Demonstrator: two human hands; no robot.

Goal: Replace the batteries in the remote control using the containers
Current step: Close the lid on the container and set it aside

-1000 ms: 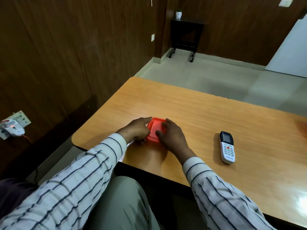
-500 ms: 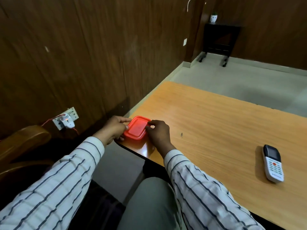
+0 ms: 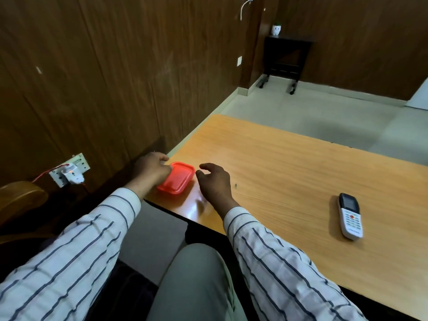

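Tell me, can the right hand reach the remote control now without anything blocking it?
Probably yes. The right hand is open and empty, and only bare table lies between it and the remote control.

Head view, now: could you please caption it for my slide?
Left hand grips red container at table corner; right hand open; remote aside.

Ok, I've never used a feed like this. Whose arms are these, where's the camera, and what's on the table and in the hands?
There is no machine: the arms belong to a person in a striped shirt, and the single view comes from a camera on their head, looking forward and down. On the wooden table sit a red lidded container near the left corner and a white remote control to the right, untouched. The left hand grips the container's left edge. The right hand is open and empty, just beside the container. No batteries are visible.
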